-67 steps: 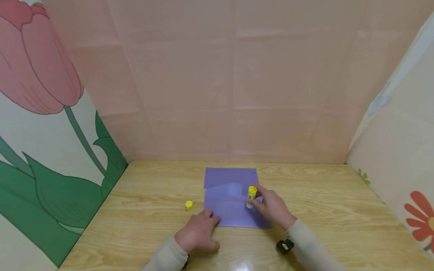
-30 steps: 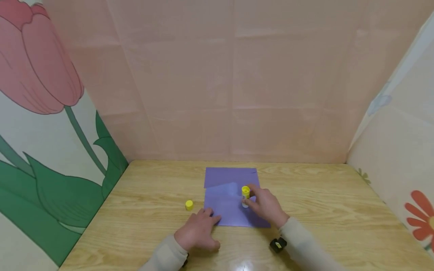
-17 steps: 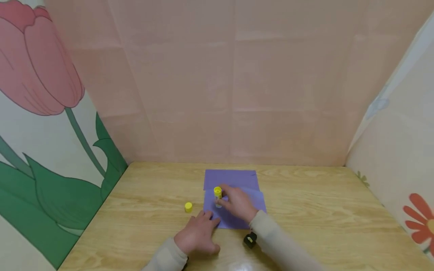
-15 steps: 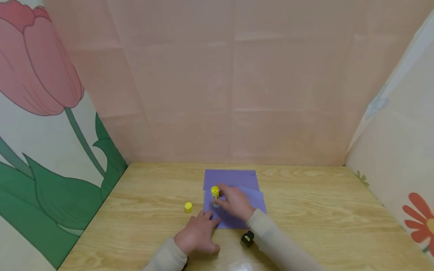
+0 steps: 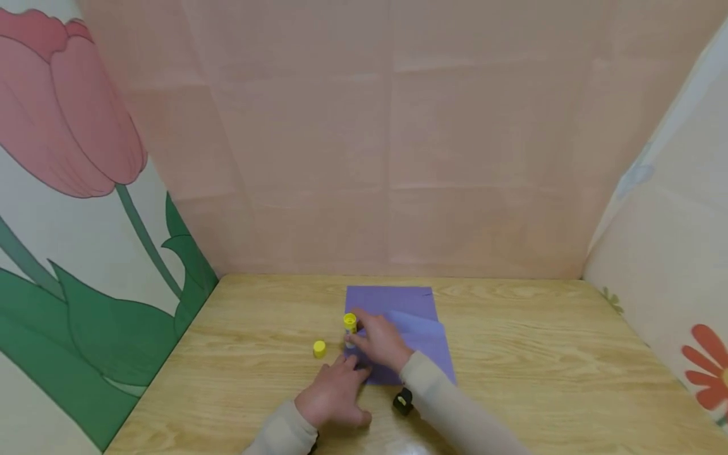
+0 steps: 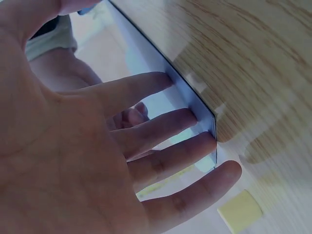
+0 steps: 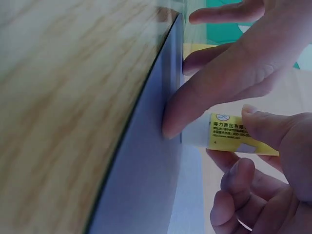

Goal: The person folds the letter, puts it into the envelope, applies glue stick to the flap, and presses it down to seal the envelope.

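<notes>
My right hand (image 5: 382,341) grips an uncapped glue stick (image 5: 350,323) with a yellow, printed body, its white end down against the purple paper (image 5: 423,354) near the left edge. In the right wrist view the glue stick (image 7: 229,132) shows between thumb and curled fingers. My left hand (image 5: 334,393) rests with spread, straight fingers on the paper's near left corner; in the left wrist view its fingertips (image 6: 187,117) touch the paper's edge. Just left of the paper, the yellow cap (image 5: 320,349) stands on the table.
The wooden table (image 5: 529,354) runs back to a pink cloth wall (image 5: 392,139). A tulip-printed panel (image 5: 85,253) borders the left side and a flower-printed panel (image 5: 677,253) the right. A black wrist camera (image 5: 403,402) hangs at the right wrist.
My right hand has carried the glue stick leftward across the paper, from its right side to its left edge. The left hand has stayed in place on the corner.
</notes>
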`<state>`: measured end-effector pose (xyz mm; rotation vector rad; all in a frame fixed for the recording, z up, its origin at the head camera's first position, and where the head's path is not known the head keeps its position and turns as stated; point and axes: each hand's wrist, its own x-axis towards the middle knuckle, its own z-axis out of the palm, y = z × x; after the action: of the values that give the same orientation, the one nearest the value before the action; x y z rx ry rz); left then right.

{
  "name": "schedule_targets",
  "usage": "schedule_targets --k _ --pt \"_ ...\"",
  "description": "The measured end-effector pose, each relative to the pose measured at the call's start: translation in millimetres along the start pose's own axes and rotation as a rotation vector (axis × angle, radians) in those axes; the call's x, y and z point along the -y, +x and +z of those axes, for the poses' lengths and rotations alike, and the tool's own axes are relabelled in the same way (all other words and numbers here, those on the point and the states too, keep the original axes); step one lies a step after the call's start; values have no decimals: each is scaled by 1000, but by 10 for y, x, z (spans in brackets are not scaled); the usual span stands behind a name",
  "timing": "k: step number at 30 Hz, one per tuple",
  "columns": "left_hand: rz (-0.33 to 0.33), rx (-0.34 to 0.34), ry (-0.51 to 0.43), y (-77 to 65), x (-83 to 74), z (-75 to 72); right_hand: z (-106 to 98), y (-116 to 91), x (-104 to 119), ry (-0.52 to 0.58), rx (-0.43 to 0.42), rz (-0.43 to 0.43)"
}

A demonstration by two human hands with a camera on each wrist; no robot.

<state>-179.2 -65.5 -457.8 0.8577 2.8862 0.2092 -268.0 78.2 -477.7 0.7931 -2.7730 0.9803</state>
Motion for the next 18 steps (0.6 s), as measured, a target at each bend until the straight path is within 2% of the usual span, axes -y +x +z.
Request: schedule_targets --k 4,8,11,13,16,18 --pt "-6 -13 -4 8 4 23 -51 -74 -49 4 23 22" --pt "-30 39 -76 47 38 2 -151 -153 -107 20 50 81" --pt "-41 66 -143 89 87 -3 -217 -208 -152 55 39 132" --pt "-32 40 -152 107 118 15 -245 -247 -189 86 13 153" --pt "-10 -41 -145 114 147 41 -277 -310 -230 130 -53 168" --pt "-12 -82 -181 116 163 49 -311 -345 -248 147 -102 174"
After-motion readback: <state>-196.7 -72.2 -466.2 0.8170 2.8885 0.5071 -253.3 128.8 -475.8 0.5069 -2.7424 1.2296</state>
